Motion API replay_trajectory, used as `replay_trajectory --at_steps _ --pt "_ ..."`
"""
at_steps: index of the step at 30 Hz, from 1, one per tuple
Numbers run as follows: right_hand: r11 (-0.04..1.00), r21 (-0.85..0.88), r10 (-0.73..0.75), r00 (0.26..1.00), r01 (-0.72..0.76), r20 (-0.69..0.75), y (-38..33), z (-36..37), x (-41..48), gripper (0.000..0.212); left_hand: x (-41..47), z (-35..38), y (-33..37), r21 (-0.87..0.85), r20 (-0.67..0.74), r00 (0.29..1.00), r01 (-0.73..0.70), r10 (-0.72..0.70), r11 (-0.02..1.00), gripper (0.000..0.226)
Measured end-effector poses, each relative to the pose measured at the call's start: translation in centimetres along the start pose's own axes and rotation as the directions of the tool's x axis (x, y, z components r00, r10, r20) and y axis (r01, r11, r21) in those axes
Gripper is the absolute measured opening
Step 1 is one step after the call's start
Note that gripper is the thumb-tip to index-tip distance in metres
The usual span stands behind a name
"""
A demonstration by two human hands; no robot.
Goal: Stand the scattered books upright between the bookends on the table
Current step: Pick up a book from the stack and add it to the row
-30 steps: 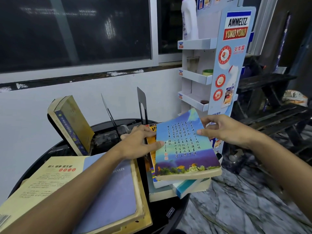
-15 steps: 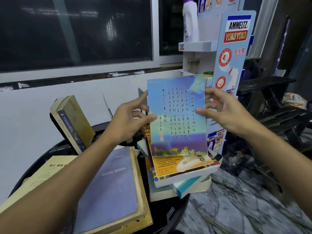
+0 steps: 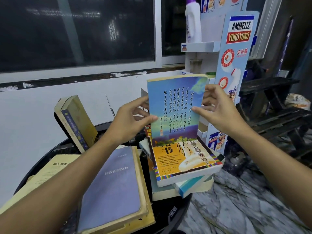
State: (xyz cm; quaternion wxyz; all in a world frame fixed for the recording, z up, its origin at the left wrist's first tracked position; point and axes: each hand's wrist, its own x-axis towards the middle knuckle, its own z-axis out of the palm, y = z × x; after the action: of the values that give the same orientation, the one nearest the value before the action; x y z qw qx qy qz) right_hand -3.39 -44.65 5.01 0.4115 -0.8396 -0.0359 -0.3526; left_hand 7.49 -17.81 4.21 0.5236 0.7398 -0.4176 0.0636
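Blue book held up straight in the air, cover facing the camera, above a pile of books. Left hand grasping its left edge, thumb on the front, fingers behind. Right hand grasping its right edge, thumb on the front too. Both grips closed on the blue book. Bottom edge of the book just over the orange book, cannot tell if touching. Orange book lying flat on top of the pile, with a teal book and others under it, at the right side of the round black counter. Purple book lying flat near the front, under the left arm. Pale yellow book flat at the far left, partly under the purple one. Yellow book leaning tilted at the back left, against a dark bookend. Thin bookend plate standing up behind the left hand. Another plate peeking out just beside the blue book's left edge, mostly hidden. Display stand with shelves behind the right hand, white bottle on its top shelf.
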Motion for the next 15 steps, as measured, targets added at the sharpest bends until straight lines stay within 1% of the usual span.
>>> replay_trajectory --at_steps 2,3,4,6,8,10,12,15 --pt "0.989 -0.140 -0.058 0.993 0.043 -0.106 0.2 0.5 0.0 0.067 -0.1 0.1 0.3 0.018 0.017 1.000 -0.010 0.010 1.000 0.056" --pt "0.983 -0.176 -0.086 0.986 0.060 -0.141 0.1 0.8 0.0 0.069 -0.3 0.2 0.5 0.020 0.026 1.000 -0.017 0.016 1.000 0.053" --pt "0.981 -0.176 -0.105 0.983 0.079 -0.148 -0.3 1.1 0.0 0.069 -0.4 0.3 0.6 0.021 0.033 0.999 -0.023 0.022 1.000 0.051" --pt "0.984 -0.116 -0.142 0.987 0.133 -0.079 -1.3 1.8 -0.2 0.070 -0.5 0.4 1.0 0.026 0.033 0.999 -0.031 0.030 0.999 0.049" --pt "0.980 -0.092 -0.176 0.984 0.177 0.021 -2.5 2.7 -0.4 0.079 -0.7 0.6 1.3 0.029 0.030 0.999 -0.039 0.038 0.999 0.048" --pt "0.979 -0.084 -0.178 0.979 0.186 0.095 -3.8 3.4 -0.5 0.091 -0.9 0.8 1.4 0.031 0.037 0.998 -0.059 0.058 0.998 0.049" --pt "0.982 -0.067 -0.165 0.977 0.175 0.133 -5.0 3.7 -0.6 0.095 -1.2 1.1 1.5 0.005 0.053 0.997 -0.061 0.061 0.998 0.054" --pt "0.976 -0.104 -0.174 0.973 0.191 0.154 -6.2 3.7 -0.6 0.094 -1.8 1.8 1.5 -0.069 0.066 0.996 -0.051 0.055 0.996 0.065"
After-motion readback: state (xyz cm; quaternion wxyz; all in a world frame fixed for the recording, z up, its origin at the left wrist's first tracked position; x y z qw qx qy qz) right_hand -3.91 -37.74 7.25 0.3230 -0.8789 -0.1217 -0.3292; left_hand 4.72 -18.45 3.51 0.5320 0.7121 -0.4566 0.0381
